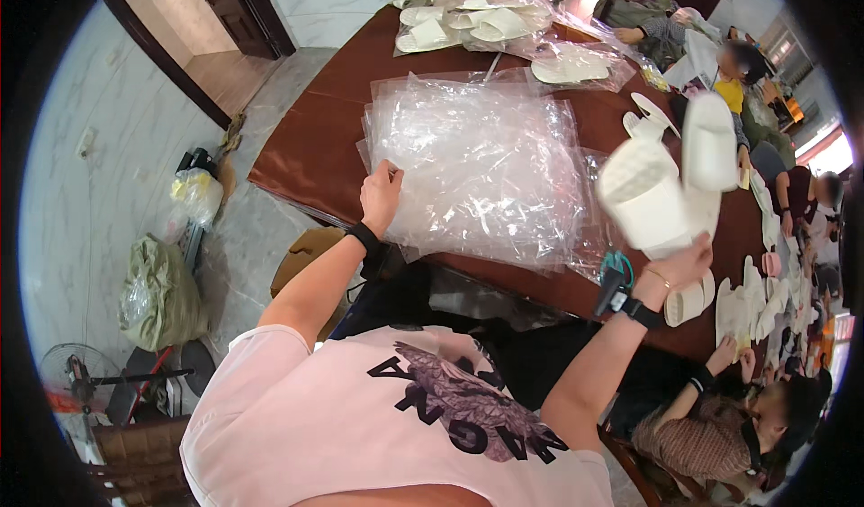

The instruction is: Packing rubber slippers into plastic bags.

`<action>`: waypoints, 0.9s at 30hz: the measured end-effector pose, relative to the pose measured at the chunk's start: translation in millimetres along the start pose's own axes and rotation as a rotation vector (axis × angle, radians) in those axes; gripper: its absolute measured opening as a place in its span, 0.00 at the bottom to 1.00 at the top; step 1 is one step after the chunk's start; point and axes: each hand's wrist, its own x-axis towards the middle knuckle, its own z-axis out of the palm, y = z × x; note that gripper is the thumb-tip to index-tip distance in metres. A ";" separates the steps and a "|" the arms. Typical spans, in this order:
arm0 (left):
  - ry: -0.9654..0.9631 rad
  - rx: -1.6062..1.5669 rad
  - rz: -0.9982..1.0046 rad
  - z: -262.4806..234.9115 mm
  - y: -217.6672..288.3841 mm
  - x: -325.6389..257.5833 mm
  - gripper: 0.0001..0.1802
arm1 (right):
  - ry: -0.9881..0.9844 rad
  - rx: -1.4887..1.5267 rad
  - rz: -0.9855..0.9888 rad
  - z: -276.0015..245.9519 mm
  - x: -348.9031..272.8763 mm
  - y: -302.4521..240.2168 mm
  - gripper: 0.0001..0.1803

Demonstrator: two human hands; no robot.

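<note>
Blurring from motion softens the pair of white slippers (670, 183) gripped in the right hand (686, 262), so their details are hard to make out; the fingers are closed around their lower ends, and the slippers stand up above the hand. Left of it, the left hand (381, 194) rests on the near left edge of a stack of clear plastic bags (477, 165), fingers curled; whether it pinches a bag cannot be told. The stack lies on a brown table (315, 147). Right of the right hand, more loose white slippers (747, 305) lie by a seated co-worker's hands (729, 358), partly cut off by the rim. Beyond the stack, bagged slippers (468, 17) are heaped, and other people sit farther off.
</note>
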 end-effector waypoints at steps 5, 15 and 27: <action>0.012 -0.037 0.053 2.2 8.3 -7.4 0.09 | -0.512 -0.345 -0.288 36.6 -120.5 36.2 0.16; 0.035 -0.338 -0.086 -52.8 -32.1 -6.9 0.06 | -0.513 -0.850 -0.180 -8.1 -102.4 145.7 0.17; -0.307 -1.036 -0.160 -13.9 65.5 -9.6 0.09 | -0.175 -0.068 0.225 -85.4 -30.3 77.2 0.17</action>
